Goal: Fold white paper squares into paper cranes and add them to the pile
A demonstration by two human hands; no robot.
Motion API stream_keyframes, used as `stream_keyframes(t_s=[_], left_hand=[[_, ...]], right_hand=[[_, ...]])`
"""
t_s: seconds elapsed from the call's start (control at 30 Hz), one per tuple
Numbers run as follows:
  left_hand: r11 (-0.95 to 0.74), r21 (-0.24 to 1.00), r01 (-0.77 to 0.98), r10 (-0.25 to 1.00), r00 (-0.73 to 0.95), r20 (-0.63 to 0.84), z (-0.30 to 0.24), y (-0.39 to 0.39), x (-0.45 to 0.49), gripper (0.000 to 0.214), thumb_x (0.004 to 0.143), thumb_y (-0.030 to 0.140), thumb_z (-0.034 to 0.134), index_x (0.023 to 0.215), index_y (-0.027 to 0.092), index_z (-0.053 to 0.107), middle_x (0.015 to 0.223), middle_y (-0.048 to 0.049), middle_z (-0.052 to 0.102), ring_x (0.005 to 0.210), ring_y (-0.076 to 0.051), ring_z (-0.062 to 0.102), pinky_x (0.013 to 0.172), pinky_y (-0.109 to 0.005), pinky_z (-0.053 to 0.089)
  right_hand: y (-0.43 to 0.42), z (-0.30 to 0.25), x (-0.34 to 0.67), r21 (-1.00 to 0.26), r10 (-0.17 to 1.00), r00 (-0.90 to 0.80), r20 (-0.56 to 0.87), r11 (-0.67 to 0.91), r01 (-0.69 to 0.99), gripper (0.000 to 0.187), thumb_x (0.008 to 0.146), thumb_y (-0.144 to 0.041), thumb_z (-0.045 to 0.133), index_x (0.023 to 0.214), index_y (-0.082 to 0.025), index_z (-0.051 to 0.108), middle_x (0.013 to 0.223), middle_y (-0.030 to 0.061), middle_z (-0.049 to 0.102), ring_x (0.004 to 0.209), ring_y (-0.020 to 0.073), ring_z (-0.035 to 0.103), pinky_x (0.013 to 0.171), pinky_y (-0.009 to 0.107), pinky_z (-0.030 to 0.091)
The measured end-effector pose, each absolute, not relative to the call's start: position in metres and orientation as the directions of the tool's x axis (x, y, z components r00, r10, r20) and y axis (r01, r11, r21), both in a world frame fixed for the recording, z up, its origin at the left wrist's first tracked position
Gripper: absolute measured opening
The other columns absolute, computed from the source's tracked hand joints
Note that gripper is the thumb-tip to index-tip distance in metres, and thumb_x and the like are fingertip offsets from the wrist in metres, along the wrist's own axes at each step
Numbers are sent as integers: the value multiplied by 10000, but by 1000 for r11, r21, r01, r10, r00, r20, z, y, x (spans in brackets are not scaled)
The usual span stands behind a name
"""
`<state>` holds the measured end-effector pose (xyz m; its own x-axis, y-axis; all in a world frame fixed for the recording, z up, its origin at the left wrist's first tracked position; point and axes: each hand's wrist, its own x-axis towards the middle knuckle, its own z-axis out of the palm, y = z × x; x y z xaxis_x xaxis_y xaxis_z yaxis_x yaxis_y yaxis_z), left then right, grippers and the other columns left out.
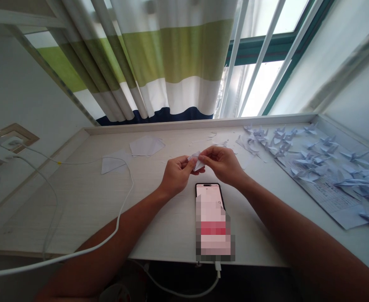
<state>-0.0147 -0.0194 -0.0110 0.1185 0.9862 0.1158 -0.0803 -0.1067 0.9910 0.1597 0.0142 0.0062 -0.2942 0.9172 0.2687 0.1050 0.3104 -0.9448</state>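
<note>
Small folded white paper [197, 162] is held up between both hands over the desk [159, 226], just past the phone's [212, 214] top end. Left hand [177, 173]: mostly closed, thumb pinching the paper, fingers curled beneath. Right hand [223, 164]: thumb and fingertips closed on its right edge. Fold lines too small to read. Looks like creasing: anchor with the left, match edges, then press outward from center. Paper cranes [307, 159] well off to the right.

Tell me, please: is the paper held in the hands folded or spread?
Folded. The paper between the left hand and right hand shows a small, angular shape, unlike the wider flat sheets on the desk.
</note>
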Motion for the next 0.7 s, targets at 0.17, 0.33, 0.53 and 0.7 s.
stream_keyframes(t_s=[0.17, 0.33, 0.53, 0.7], left_hand=[[-91, 991, -96, 985, 137, 104, -9, -20, -14, 494, 844, 597, 763, 935, 112, 749, 852, -106, 799, 818, -278, 801, 763, -394, 645], [-59, 993, -104, 983, 167, 76, -5, -20, -15, 480, 825, 570, 793, 952, 109, 760, 906, -126, 808, 834, -290, 800, 782, -416, 644], [2, 988, -157, 980, 196, 29, -2, -22, -15, 457, 786, 482, 860, 1006, 95, 756, 939, -144, 817, 858, -294, 804, 856, -453, 643], [9, 981, -192, 986, 167, 24, -1, -21, -14, 455, 791, 460, 863, 1027, 86, 755, 906, -136, 820, 849, -281, 805, 831, -416, 642]], right_hand=[[15, 6, 161, -953, 916, -302, 265, 296, 62, 301, 814, -459, 818, 842, -169, 745, 807, 66, 765, 741, 212, 730, 714, 382, 618], [16, 6, 162, -953, 915, -292, 279, 301, 34, 297, 781, -451, 847, 842, -183, 734, 814, 53, 764, 742, 204, 726, 723, 383, 621], [14, 11, 163, -959, 916, -291, 275, 285, -8, 346, 737, -474, 892, 827, -192, 712, 800, 45, 754, 733, 204, 717, 708, 379, 612], [18, 6, 163, -968, 929, -286, 233, 193, -161, 372, 797, -523, 838, 898, -175, 757, 853, 54, 767, 780, 188, 704, 785, 372, 600]])
